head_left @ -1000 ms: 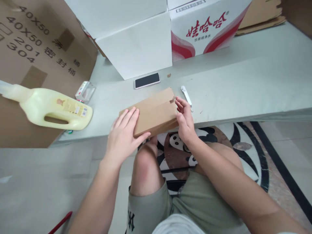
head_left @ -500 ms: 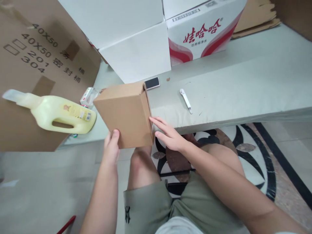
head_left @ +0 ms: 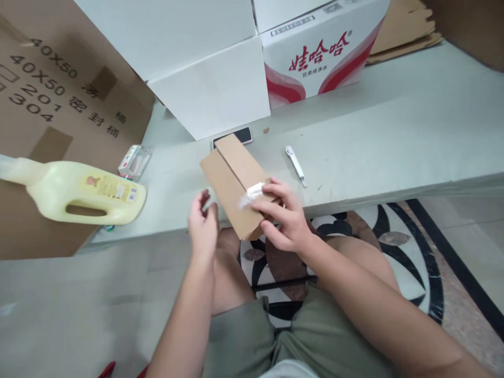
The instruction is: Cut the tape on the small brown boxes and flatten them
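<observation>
Showing its seam (head_left: 232, 170) now, the turned cardboard box (head_left: 226, 186) is at the table's (head_left: 374, 142) front edge. The right hand (head_left: 285, 218) clasps its near end; the left hand (head_left: 202, 226), half curled and empty, has released it, leaving one hand for steadying.

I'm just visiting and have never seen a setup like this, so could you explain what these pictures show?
There is no machine here: these are a person's two bare hands, seen by one camera worn on the head, looking forward and down.

The right hand holds a small cardboard box over the front edge of a pale table. Something shiny and clear, perhaps tape, is at its fingers. The left hand, fingers curled, is beside the box with nothing visible in it.

On the table are a phone partly hidden by the box, a white cutter and a yellow bottle. Larger cartons stand behind.
</observation>
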The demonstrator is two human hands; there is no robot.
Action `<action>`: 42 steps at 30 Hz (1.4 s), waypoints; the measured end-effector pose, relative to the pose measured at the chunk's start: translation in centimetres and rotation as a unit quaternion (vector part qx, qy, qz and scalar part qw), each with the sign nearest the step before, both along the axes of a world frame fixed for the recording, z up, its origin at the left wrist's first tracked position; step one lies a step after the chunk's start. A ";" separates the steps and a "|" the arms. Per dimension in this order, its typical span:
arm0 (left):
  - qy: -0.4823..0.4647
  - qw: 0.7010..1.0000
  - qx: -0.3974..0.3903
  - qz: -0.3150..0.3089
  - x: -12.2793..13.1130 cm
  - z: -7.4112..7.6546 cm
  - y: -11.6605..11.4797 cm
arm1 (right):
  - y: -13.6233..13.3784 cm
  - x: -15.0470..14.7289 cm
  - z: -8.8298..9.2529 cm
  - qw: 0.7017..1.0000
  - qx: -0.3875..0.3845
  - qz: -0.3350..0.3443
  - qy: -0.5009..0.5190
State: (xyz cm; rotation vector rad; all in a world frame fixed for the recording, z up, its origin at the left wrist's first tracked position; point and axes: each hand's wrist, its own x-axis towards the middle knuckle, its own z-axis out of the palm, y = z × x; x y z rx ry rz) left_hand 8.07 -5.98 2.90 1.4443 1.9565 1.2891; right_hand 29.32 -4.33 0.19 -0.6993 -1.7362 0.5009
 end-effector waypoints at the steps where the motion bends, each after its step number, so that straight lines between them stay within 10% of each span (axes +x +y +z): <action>1: 0.029 0.998 0.036 0.040 -0.4 1.4 0.8 | 0.0 -0.3 0.0 0.999 0.003 0.021 -0.024; 7: 0.264 0.959 0.020 -0.104 1.0 7.7 8.1 | -0.3 -0.8 -0.1 0.998 0.041 0.037 -0.030; 12: 0.300 0.939 -0.106 -0.130 2.5 6.8 10.8 | 1.5 1.5 -0.4 0.991 -0.091 -0.096 0.008; 16: 0.283 0.947 -0.083 -0.126 2.1 6.4 10.5 | 4.2 2.8 -1.9 0.922 -0.271 -0.246 -0.127; 26: 0.286 0.945 -0.107 -0.120 2.6 7.2 9.6 | 5.2 2.9 -0.8 0.823 -0.346 -0.272 -0.359; 31: 0.307 0.936 -0.120 -0.124 3.1 7.1 9.9 | 5.5 4.3 -1.1 0.849 -0.392 -0.267 -0.231; 35: 0.310 0.935 -0.118 -0.125 3.5 7.1 9.9 | 5.2 5.2 -0.8 0.893 -0.377 -0.233 0.073; 42: 0.306 0.937 -0.111 -0.122 3.7 7.3 9.5 | 3.0 3.2 6.1 0.937 -0.247 -0.091 0.230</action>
